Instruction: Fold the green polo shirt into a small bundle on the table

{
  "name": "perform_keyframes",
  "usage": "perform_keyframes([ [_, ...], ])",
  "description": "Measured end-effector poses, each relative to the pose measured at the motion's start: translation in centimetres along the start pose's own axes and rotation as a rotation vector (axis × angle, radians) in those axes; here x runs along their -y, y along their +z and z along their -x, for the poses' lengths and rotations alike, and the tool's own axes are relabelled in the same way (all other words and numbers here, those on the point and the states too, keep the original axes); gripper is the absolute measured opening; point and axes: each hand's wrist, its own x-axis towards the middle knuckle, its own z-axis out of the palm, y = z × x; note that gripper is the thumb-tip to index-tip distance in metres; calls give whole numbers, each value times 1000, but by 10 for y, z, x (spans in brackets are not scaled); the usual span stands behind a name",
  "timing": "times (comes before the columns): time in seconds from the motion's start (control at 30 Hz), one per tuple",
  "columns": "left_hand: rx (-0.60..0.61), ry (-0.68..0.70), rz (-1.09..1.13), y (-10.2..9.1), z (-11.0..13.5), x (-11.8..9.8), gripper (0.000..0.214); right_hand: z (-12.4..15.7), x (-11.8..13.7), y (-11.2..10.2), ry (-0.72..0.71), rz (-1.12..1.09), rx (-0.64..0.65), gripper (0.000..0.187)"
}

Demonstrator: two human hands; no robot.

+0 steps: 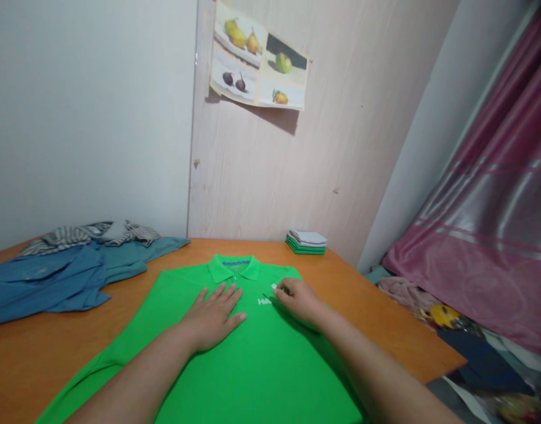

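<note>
Lying on table (371, 288): green shirt (252, 359)

A bright green polo shirt (239, 377) lies front side up on an orange-brown table (376, 306), its collar (216, 272) at the far end and its body running out of view at the near edge. The collar is folded down, its two points spread over a placket with a pale button (235, 277), a blue band (237, 262) showing inside the neck. White lettering (264, 301), partly hidden, marks the chest at picture right. The fabric is mostly smooth, with creases toward the lower left.
</note>
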Motion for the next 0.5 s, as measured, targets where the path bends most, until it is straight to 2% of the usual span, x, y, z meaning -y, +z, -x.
perform_keyframes([
  [0.13,-1,-1,10,1,0,1,79,-4,19,10,30,164,47,38],
  [0.3,-1,-2,9,-2,2,-3,78,-5,19,16,0,234,25,20],
  [0.37,7,-8,7,-3,2,-4,78,-7,14,19,22,121,-11,15],
  [0.5,10,-10,17,-5,3,-5,77,-13,-4,24,130,-405,-150,18],
])
